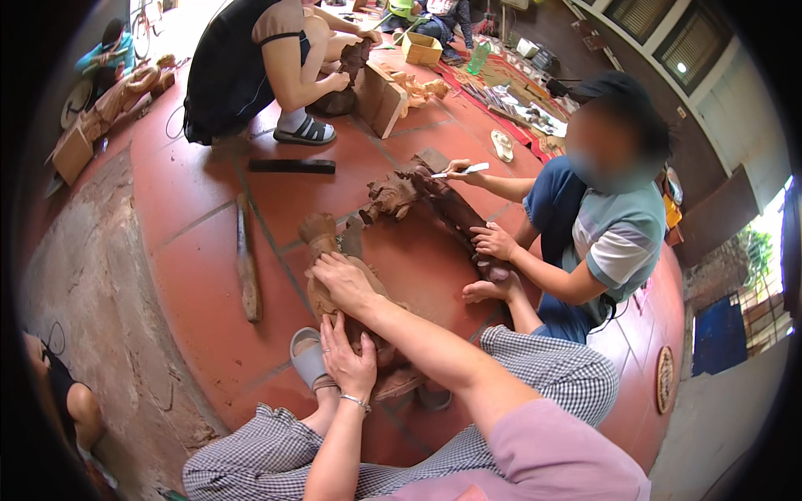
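While the red tiled floor (196, 271) spread around it, a wooden carving (317, 297) lay beneath the curved right hand (344, 282), whose grip I couldn't tell. The left hand (349, 361), fingers extended, touched the carving's nearer part.

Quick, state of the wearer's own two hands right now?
Left hand: open, laid against the brown wooden carving.
Right hand: laid over the same carving; whether it grips cannot be told.
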Motion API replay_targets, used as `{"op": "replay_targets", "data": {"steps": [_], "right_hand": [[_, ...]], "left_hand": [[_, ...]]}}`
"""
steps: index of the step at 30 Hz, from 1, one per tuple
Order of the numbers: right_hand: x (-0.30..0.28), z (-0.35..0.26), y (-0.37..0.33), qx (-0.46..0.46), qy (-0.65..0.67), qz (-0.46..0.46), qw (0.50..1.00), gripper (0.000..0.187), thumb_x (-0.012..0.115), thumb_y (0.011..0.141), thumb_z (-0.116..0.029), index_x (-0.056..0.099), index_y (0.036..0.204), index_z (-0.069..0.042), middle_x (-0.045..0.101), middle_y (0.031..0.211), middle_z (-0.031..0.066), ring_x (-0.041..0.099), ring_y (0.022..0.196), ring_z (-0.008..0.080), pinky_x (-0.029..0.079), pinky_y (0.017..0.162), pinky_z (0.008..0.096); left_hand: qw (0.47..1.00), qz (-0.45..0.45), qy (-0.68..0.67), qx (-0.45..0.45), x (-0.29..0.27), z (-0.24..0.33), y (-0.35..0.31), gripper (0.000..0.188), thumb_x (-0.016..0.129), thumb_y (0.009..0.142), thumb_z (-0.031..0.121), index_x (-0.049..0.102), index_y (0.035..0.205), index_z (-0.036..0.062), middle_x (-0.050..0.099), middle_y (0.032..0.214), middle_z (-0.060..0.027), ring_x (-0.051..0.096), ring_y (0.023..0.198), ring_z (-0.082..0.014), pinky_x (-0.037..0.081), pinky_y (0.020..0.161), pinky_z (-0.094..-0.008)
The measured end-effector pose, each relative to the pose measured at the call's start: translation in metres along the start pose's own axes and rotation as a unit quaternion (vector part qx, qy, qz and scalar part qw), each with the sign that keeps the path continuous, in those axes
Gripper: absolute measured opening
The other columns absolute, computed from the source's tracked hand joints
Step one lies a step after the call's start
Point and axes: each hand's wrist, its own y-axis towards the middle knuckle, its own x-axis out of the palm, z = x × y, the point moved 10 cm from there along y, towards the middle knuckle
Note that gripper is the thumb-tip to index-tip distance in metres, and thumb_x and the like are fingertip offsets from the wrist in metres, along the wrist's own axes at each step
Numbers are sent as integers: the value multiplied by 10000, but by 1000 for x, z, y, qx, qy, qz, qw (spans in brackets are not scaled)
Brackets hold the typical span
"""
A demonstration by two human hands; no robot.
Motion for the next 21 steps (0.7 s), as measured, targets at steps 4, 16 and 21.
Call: {"op": "replay_targets", "data": {"steps": [4,16,21], "right_hand": [[-19,-29,-45,-92,-29,73,993,245,589,842,-96,676,1053,-6,686,1044,172,631,1143,332,467,1048,431],[-15,-34,-33,-113,-28,93,989,168,582,836,-119,632,983,-56,669,1020,126,643,1078,297,466,1032,404],[61,4,8,-10,-141,-52,989,130,604,852,-146,713,839,-75,677,944,105,645,995,239,484,954,384]], "left_hand": [[1000,9,18,-17,-12,-8,3,608,603,918,281,484,1464,42,446,1526,-254,408,1420,-432,337,1157,-504],[999,7,3,36,-9,-3,6,587,488,905,184,484,1435,-69,422,1518,-317,409,1408,-461,333,1166,-512],[998,-6,-51,31,4,6,2,599,573,918,281,506,1421,-38,447,1507,-289,452,1371,-465,376,1136,-505]]}}
